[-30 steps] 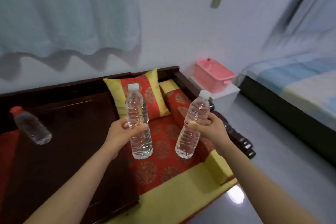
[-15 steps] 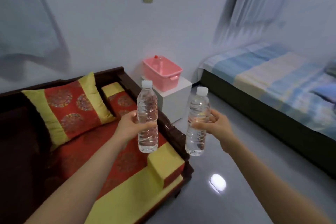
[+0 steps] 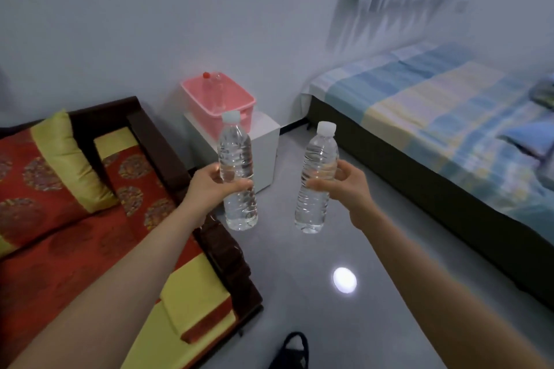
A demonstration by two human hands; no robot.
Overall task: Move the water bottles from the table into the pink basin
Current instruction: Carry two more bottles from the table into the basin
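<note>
My left hand [image 3: 208,186] grips a clear white-capped water bottle [image 3: 236,159] upright around its middle. My right hand [image 3: 344,186] holds a second clear white-capped bottle [image 3: 316,165], tilted slightly. Both bottles hang in the air over the floor. The pink basin [image 3: 192,96] stands ahead on a white cube stand [image 3: 263,141] against the wall, behind the left bottle. A red-capped bottle [image 3: 214,90] leans inside the basin. The table is out of view.
A dark wooden sofa [image 3: 162,144] with red and yellow cushions fills the left. A bed [image 3: 434,105] with a blue and yellow striped sheet runs along the right. Grey glossy floor lies between them. A dark shoe [image 3: 295,350] shows at the bottom edge.
The view has swung right from the table and sofa toward the basin and bed. Both hands carried their bottles along, and the basin appears nearer and more central.
</note>
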